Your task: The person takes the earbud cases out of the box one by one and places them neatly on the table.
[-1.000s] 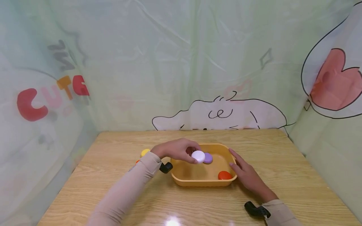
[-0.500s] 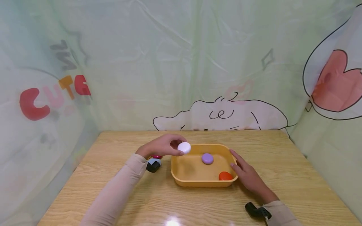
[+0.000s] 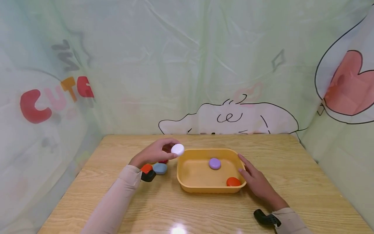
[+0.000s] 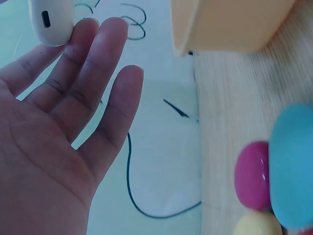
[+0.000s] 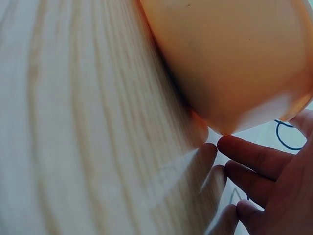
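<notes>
My left hand [image 3: 156,151] pinches a white rounded disc [image 3: 177,149] between thumb and fingers, above the left end of a yellow plastic tray [image 3: 182,178]. A small dark slot shows on the edge of the white disc [image 4: 46,22] in the left wrist view. Inside the tray lie a purple disc [image 3: 214,163] and a red rounded piece [image 3: 233,182]. My right hand [image 3: 257,182] rests at the tray's right rim, its fingers mostly straight. Beneath the left wrist sit a light blue stone-like piece [image 3: 160,168] and an orange-red one [image 3: 146,168].
Also left of the tray, a magenta piece [image 4: 253,176] and a pale yellow one [image 4: 258,225] touch or adjoin the blue one. All stand on a wood-grain table [image 3: 181,211]. A printed curtain [image 3: 140,81] hangs behind its far edge.
My left hand has carried the white disc leftward and slightly up, from over the tray's middle to its left rim. The blue piece has come into view. The right hand stays put.
</notes>
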`<control>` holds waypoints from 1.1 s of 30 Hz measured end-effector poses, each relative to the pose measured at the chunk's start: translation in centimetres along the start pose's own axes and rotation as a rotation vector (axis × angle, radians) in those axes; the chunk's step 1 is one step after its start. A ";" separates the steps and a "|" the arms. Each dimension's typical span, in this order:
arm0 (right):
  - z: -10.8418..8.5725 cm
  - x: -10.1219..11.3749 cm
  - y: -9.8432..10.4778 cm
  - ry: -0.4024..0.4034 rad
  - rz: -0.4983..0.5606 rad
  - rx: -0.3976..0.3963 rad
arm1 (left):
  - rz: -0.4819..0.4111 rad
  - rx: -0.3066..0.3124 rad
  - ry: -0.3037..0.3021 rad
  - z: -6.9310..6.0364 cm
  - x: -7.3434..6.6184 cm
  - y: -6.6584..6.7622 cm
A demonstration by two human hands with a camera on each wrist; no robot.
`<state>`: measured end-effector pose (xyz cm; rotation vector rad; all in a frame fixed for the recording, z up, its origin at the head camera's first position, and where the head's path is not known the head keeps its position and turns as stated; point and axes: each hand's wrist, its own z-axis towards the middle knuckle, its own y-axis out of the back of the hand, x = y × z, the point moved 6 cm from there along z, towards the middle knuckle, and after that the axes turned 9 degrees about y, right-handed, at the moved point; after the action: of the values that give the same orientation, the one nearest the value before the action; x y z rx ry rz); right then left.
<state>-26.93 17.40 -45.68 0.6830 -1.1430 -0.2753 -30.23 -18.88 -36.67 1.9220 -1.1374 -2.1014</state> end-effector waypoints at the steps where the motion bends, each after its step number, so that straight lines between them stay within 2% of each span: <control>1: 0.0 0.0 0.0 0.000 -0.001 0.001 | 0.000 -0.011 0.004 -0.2 0.3 0.2; 11: 0.2 0.0 -0.1 -0.008 -0.001 0.010 | 0.002 -0.101 0.032 -3.0 3.3 2.0; 17: 0.2 0.0 0.0 0.002 -0.005 0.008 | 0.020 -0.137 0.088 -4.7 4.5 2.7; 22: 0.2 0.1 0.0 0.001 -0.018 0.007 | 0.019 -0.167 0.108 -6.1 5.5 3.1; 26: 0.2 0.2 0.1 0.003 -0.028 -0.001 | 0.012 -0.184 0.122 -7.2 6.5 3.3; 33: 0.2 0.3 0.1 0.000 -0.029 -0.003 | 0.045 -0.189 0.187 -9.0 8.9 2.9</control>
<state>-27.00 17.26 -45.30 0.6975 -1.1330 -0.3015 -25.32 -29.75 -41.94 1.9368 -0.9023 -1.8833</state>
